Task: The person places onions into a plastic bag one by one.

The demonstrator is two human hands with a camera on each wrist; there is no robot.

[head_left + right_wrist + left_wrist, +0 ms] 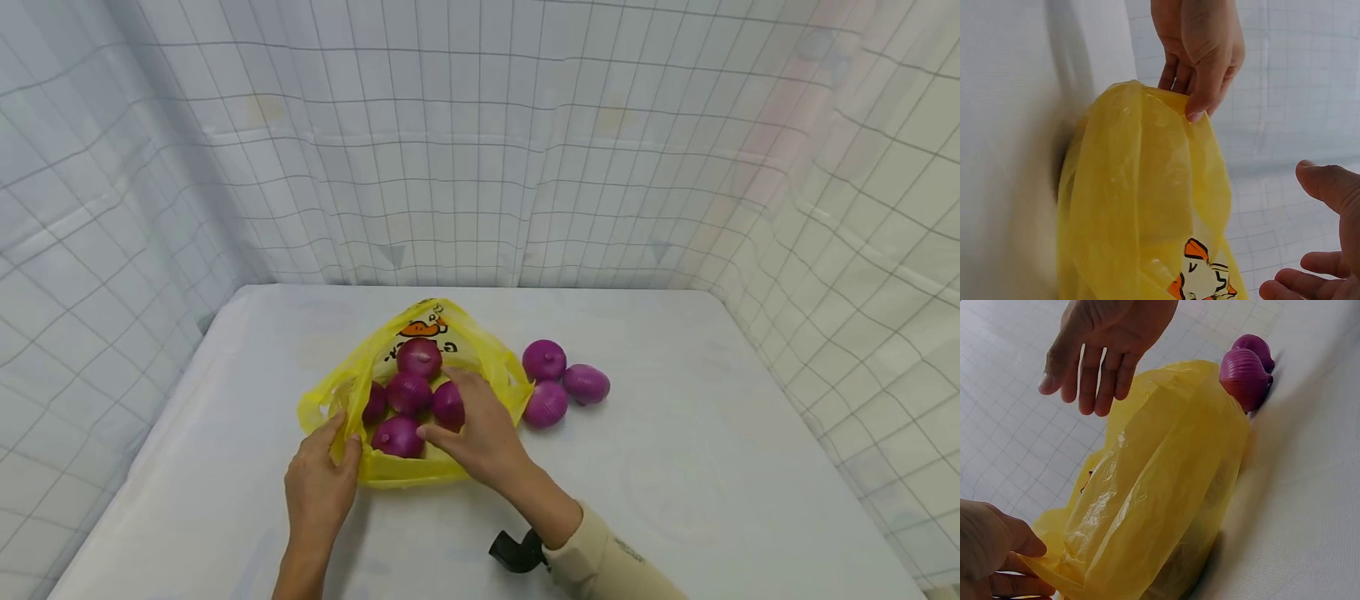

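A yellow plastic bag (408, 473) with a printed duck lies with its mouth spread wide. Inside it are several red onions (409, 392). My left hand (321, 475) pinches the bag's left edge between thumb and fingers, as the right wrist view also shows at the hand (1200, 53). Over the bag's mouth is my right hand (480, 427), thumb and fingers spread, overlapping the right-hand onion in the head view. In the left wrist view that right hand (1110, 337) appears above the bag with nothing in its grasp.
Just right of the bag, three more red onions (545, 405) sit close together on the white-covered table (675, 467). A black curved object (517, 552) shows beside my right wrist. White grid-patterned curtains (480, 150) enclose the table at the back and sides.
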